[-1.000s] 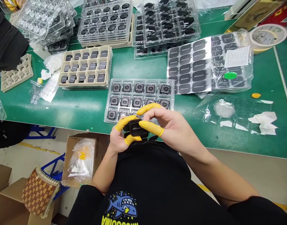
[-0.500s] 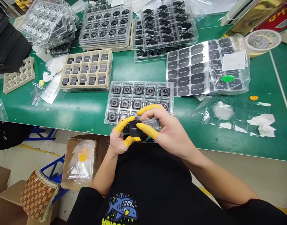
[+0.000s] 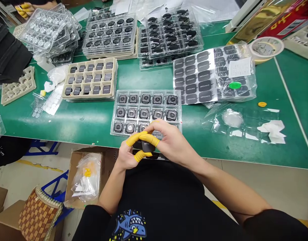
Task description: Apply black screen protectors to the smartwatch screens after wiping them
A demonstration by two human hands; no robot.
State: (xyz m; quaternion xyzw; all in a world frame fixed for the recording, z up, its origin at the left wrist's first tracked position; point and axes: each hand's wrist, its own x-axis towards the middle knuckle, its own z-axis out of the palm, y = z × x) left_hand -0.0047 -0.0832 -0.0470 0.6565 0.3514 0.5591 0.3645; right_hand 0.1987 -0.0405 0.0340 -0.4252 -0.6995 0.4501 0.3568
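Note:
Both hands meet at the front edge of the green table. My left hand [image 3: 127, 154] is closed around a black square watch case [image 3: 138, 144], with the yellow-capped thumb below and forefinger above. On the watch case lies a black film with small white print [image 3: 148, 146]. My right hand [image 3: 172, 142] pinches the film's upper edge between yellow-capped thumb and forefinger. Just beyond the hands is a clear plastic tray [image 3: 113, 113] of black watch cases, round sensor side up. My right hand hides part of its front row.
A beige tray [image 3: 64, 95] of printed black squares sits left; sheets of black labels [image 3: 196, 77] lie right. Clear trays [image 3: 110, 31] stand stacked behind. A tape roll [image 3: 266, 48] and paper scraps [image 3: 274, 129] are at right. Another person's yellow-capped hand [image 3: 25, 10] shows top left.
My right forefinger has come down beside the thumb, closing at the film's upper edge. The held watch case sits slightly lower in view. The whole view has shifted a little.

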